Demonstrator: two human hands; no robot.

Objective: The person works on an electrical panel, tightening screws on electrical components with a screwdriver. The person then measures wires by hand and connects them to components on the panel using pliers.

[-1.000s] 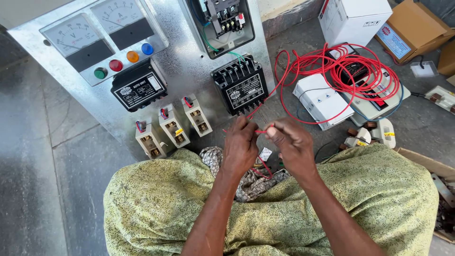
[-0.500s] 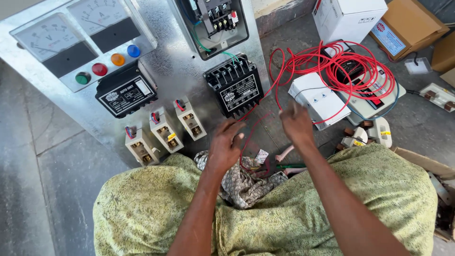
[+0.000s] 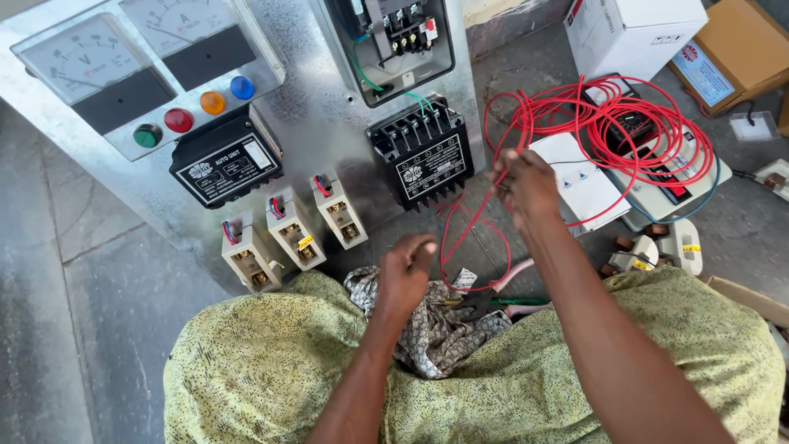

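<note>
Am pinching red wire [image 3: 460, 238] in right hand [image 3: 526, 182], raised beside black contactor [image 3: 423, 156]. Left hand [image 3: 405, 275] hovering, fingers curled, probably gripping same wire's low loop.

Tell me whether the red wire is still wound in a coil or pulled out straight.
Mostly coiled. The red wire lies in loose loops over the white boxes, with one strand drawn out to the right hand.
</note>
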